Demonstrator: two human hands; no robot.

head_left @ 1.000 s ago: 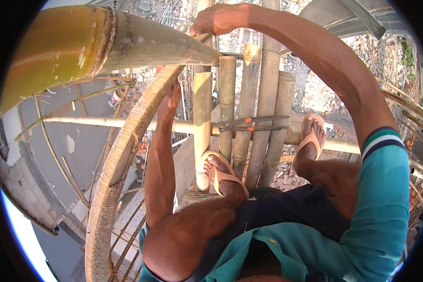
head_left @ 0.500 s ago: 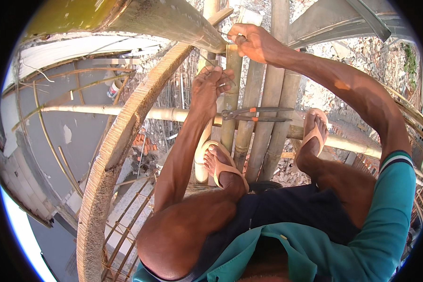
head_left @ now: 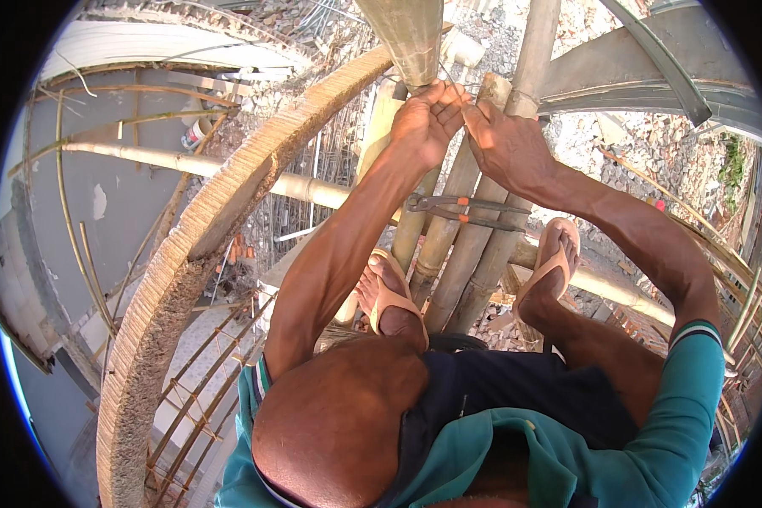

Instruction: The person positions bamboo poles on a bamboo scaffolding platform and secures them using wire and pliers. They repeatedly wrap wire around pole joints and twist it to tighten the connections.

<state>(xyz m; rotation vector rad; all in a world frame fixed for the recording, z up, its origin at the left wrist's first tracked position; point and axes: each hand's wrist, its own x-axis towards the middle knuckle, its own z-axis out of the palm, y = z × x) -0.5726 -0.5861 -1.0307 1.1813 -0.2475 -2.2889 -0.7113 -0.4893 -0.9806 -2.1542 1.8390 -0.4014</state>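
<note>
My left hand [head_left: 426,125] and my right hand [head_left: 510,149] meet just below the lower end of a thick bamboo pole [head_left: 405,38]. Fingers of both are pinched together around a thin tie wire [head_left: 450,78], of which only a short piece shows by the fingertips. The left palm faces partly up, while the right hand shows its back. Nearer to me, nippers [head_left: 470,209] with dark handles and orange bands lie across several bamboo poles [head_left: 455,222], touched by neither hand.
A curved, rough-edged slab [head_left: 196,229] sweeps along my left. My sandalled feet [head_left: 391,296] rest on bamboo, with rubble [head_left: 626,161] below. A rebar grid [head_left: 207,381] lies lower left, a bucket [head_left: 197,133] on the grey surface beyond, and a metal strip [head_left: 665,68] upper right.
Both hands have come together at the pole's end; the left moved up and right, the right moved down and right. My view has shifted, and the nippers stay on the bamboo.
</note>
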